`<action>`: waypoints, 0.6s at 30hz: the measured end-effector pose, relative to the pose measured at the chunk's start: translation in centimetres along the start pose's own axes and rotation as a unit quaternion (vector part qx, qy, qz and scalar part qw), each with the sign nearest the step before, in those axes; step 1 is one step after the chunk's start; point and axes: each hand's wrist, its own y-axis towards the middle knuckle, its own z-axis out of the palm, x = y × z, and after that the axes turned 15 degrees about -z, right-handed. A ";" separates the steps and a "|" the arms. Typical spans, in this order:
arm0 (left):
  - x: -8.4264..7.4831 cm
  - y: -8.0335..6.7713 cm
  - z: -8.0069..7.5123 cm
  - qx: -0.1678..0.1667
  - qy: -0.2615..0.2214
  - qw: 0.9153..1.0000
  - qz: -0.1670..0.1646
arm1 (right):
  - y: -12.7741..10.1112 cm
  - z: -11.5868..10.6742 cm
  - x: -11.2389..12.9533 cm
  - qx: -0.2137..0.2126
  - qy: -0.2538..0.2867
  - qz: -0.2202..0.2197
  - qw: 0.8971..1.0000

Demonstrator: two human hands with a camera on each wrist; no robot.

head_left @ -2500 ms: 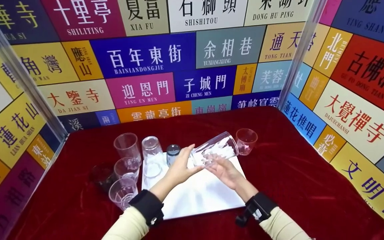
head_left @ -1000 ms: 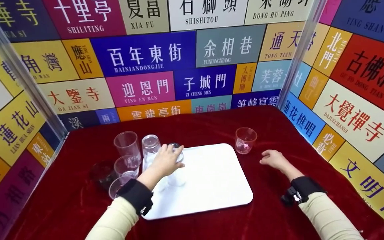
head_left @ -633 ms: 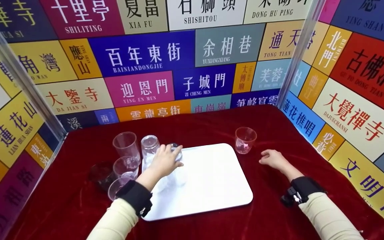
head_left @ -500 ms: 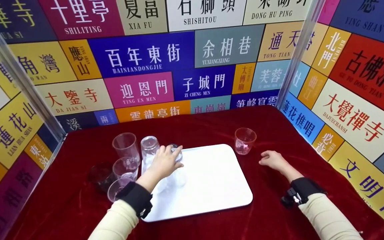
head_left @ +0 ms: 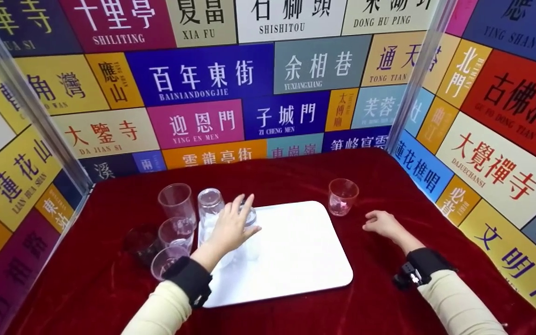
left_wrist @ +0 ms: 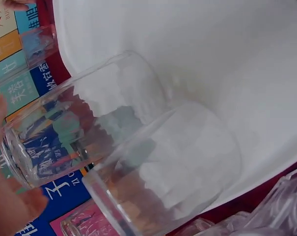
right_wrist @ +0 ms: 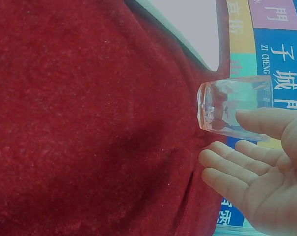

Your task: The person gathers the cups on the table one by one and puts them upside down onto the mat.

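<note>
My left hand (head_left: 231, 226) is over the left part of a white tray (head_left: 300, 251), fingers spread and fairly straight. Close beneath its fingertips stands a clear drinking glass (head_left: 249, 217), mouth down. In the left wrist view, fingers (left_wrist: 28, 204) lie beside the base of that upturned glass (left_wrist: 84, 120), and a second upturned glass (left_wrist: 173, 172) stands close against it. Behind the hand rises another upturned glass (head_left: 211, 200). My right hand (head_left: 384, 224) holds nothing; its fingers are relaxed, near an orange-rimmed glass (head_left: 343, 197) right of the tray.
Left of the tray are a tall clear glass (head_left: 176, 202), shorter clear glasses (head_left: 177, 232) and a dark glass (head_left: 144, 244), close together. Dark red cloth (head_left: 291, 179) covers the table. Walls with coloured sign panels (head_left: 198, 74) enclose the back and sides.
Both hands held a glass with white pieces above the tray; they then parted, the right moving off right, the left onto the upturned glass. Just now the left fingers have lifted and spread.
</note>
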 end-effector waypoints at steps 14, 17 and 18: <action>-2.7 -3.8 0.1 0.034 -0.038 0.975 0.217 | 3.3 2.1 -0.5 0.012 0.036 0.025 0.999; -2.5 -4.5 0.7 0.130 -0.017 0.967 0.218 | 4.0 2.7 -0.9 -0.020 0.052 0.041 0.998; -2.4 -4.7 1.0 0.155 -0.015 0.963 0.218 | 4.3 2.7 -1.0 -0.029 0.057 0.046 0.997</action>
